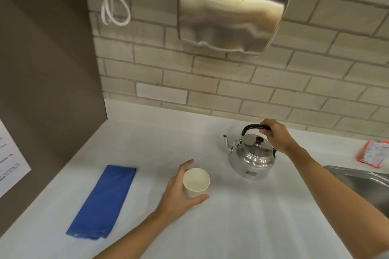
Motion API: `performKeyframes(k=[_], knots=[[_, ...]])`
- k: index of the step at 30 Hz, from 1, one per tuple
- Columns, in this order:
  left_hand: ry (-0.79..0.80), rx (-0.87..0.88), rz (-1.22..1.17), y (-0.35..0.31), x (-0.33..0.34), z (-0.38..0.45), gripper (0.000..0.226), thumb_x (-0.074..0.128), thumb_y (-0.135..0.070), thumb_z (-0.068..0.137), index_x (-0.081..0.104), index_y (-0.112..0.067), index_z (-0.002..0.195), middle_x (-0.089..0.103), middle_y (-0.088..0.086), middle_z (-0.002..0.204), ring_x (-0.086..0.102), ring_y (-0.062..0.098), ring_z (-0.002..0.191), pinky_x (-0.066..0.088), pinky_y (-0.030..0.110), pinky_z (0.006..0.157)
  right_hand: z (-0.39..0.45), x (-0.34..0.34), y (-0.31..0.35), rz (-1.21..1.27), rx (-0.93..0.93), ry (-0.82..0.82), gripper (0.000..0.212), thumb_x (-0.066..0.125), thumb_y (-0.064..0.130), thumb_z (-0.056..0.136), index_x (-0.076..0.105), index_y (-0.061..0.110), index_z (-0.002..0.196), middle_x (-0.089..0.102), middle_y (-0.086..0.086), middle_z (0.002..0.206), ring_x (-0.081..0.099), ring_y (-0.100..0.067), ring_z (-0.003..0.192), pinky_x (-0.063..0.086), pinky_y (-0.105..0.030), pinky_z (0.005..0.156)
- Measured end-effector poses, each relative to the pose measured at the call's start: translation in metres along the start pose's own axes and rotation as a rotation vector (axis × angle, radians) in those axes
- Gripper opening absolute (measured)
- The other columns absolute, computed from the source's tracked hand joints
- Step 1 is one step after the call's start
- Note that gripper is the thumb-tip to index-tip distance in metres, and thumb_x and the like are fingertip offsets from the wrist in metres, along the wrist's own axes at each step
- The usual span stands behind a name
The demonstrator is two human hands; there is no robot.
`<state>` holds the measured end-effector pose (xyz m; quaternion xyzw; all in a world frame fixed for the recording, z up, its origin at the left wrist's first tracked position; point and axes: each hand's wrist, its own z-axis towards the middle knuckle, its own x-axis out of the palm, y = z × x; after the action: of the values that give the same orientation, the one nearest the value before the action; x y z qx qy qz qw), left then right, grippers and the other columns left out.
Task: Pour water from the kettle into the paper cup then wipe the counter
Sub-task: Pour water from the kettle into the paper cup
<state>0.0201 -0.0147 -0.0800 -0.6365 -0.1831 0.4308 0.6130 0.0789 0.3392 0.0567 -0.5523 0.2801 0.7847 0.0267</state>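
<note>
A shiny metal kettle (251, 159) with a black arched handle stands on the white counter (242, 216), spout pointing left. My right hand (275, 134) is closed around the right end of that handle. To the kettle's lower left stands a white paper cup (196, 181), upright, with nothing visible inside. My left hand (181, 193) wraps around the cup's left side, thumb in front. A folded blue cloth (104, 202) lies flat on the counter farther left.
A steel sink (366, 183) is set into the counter at the right edge, with a red-and-white packet (372, 153) behind it. A metal hand dryer (232, 10) hangs on the tiled wall above. A brown side panel (46, 90) bounds the left.
</note>
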Motion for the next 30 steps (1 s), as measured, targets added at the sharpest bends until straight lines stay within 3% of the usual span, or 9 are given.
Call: performKeyframes(k=[6,11,16,19,23,27,30], knots=[[-0.010,-0.055,-0.009,0.009,0.003,-0.006,0.110,0.087,-0.066,0.048,0.026,-0.054,0.139,0.063,-0.017,0.117,0.059,0.010,0.113,0.052,0.043,0.099,-0.023,-0.015,0.014,0.073,-0.028,0.039,0.020,0.063,0.017,0.092,0.055,0.029,0.078,0.062,0.003,0.074,0.056,-0.018,0.073,0.039,-0.027,0.063],[0.009,-0.041,0.024,0.016,0.000,-0.007,0.098,0.088,-0.060,0.050,0.036,-0.049,0.133,0.062,-0.024,0.119,0.060,0.002,0.112,0.056,0.039,0.093,-0.048,-0.031,0.042,0.057,-0.137,0.060,0.013,0.066,0.037,0.088,0.058,0.033,0.079,0.065,0.011,0.073,0.061,-0.010,0.075,0.046,-0.032,0.066],[0.001,0.007,0.173,0.017,-0.002,-0.011,0.079,0.083,-0.058,0.057,0.049,-0.037,0.125,0.065,-0.020,0.117,0.061,0.003,0.108,0.053,0.037,0.092,-0.073,-0.049,0.072,0.046,-0.173,0.069,0.023,0.064,0.056,0.080,0.060,0.034,0.079,0.065,0.005,0.068,0.062,-0.022,0.072,0.050,-0.047,0.069],[-0.014,0.071,0.339,0.019,0.000,-0.017,0.089,0.073,-0.065,0.065,0.042,-0.026,0.138,0.055,-0.009,0.137,0.050,0.013,0.127,0.038,0.039,0.110,-0.087,-0.059,0.089,-0.012,-0.185,0.033,0.036,0.059,0.073,0.074,0.060,0.039,0.081,0.065,0.012,0.066,0.060,-0.008,0.068,0.048,-0.037,0.062],[-0.011,0.114,0.447,0.023,0.003,-0.022,0.092,0.064,-0.067,0.074,0.030,-0.021,0.147,0.037,-0.007,0.154,0.023,0.007,0.147,0.011,0.038,0.123,-0.102,-0.067,0.117,-0.067,-0.233,0.004,0.031,0.055,0.077,0.071,0.063,0.050,0.084,0.067,0.026,0.071,0.059,0.004,0.077,0.042,-0.025,0.059],[0.004,0.131,0.503,0.025,0.002,-0.024,0.091,0.057,-0.068,0.079,0.026,-0.020,0.149,0.032,-0.007,0.158,0.015,0.004,0.149,0.002,0.034,0.124,-0.111,-0.071,0.138,-0.050,-0.292,0.041,0.023,0.060,0.071,0.073,0.067,0.061,0.092,0.062,0.048,0.092,0.058,0.019,0.091,0.041,-0.014,0.067],[-0.003,0.128,0.502,0.027,0.003,-0.024,0.088,0.054,-0.068,0.081,0.027,-0.021,0.150,0.033,-0.006,0.157,0.016,0.003,0.148,0.002,0.033,0.124,-0.115,-0.069,0.147,-0.045,-0.317,0.080,0.024,0.060,0.070,0.073,0.066,0.064,0.095,0.062,0.048,0.093,0.058,0.018,0.091,0.040,-0.015,0.067]])
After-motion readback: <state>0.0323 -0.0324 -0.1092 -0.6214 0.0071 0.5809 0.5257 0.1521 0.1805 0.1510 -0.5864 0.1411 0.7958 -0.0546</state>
